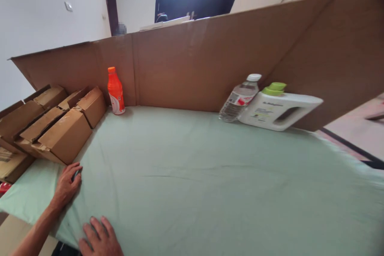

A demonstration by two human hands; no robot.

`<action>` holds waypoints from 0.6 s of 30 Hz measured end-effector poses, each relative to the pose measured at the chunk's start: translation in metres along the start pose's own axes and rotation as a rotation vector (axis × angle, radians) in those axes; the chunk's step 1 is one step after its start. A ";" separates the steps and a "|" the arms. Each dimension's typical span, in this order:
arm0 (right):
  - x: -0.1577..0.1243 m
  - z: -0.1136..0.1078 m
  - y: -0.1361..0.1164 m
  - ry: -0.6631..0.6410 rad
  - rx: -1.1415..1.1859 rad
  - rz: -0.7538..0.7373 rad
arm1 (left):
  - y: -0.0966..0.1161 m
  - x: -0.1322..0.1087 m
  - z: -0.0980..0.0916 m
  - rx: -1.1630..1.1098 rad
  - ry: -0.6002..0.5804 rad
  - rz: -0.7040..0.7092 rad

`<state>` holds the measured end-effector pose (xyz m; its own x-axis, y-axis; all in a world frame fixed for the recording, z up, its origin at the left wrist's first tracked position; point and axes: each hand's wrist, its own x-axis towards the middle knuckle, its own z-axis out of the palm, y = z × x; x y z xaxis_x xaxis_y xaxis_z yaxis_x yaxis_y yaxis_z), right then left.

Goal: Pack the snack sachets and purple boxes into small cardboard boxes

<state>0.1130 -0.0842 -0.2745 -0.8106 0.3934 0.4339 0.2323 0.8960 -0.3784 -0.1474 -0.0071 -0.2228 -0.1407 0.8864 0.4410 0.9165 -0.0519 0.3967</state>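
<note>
My left hand point(66, 186) rests on the pale green cloth point(195, 184) at the left, close to the near corner of the cardboard boxes point(64, 134). Its fingers are apart and nothing shows in it. My right hand point(101, 238) lies at the bottom edge, fingers spread on the cloth, holding nothing. An orange bottle point(116, 92) stands upright at the back left, beside the boxes. At the back right a clear bottle with a white cap point(241, 99) leans to the right against a white jug with a green cap point(274, 110).
A tall cardboard panel point(180, 68) runs behind the bottles along the table's back edge and rises at the right. Several brown boxes are grouped at the far left. A bit of something red point(5, 187) shows at the left edge.
</note>
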 end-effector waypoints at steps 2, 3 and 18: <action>-0.001 -0.028 -0.003 -0.067 0.058 0.040 | 0.002 0.000 0.003 0.011 0.023 0.002; -0.001 -0.038 -0.004 -0.092 0.083 0.050 | 0.004 0.000 0.005 0.016 0.041 0.002; -0.020 0.009 0.034 0.147 -0.131 -0.015 | 0.018 0.028 -0.050 0.094 0.709 0.003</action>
<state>0.1325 -0.0639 -0.3032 -0.7295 0.3973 0.5568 0.2970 0.9173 -0.2654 -0.1538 -0.0061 -0.1636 -0.3188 0.3722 0.8717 0.9410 0.0145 0.3380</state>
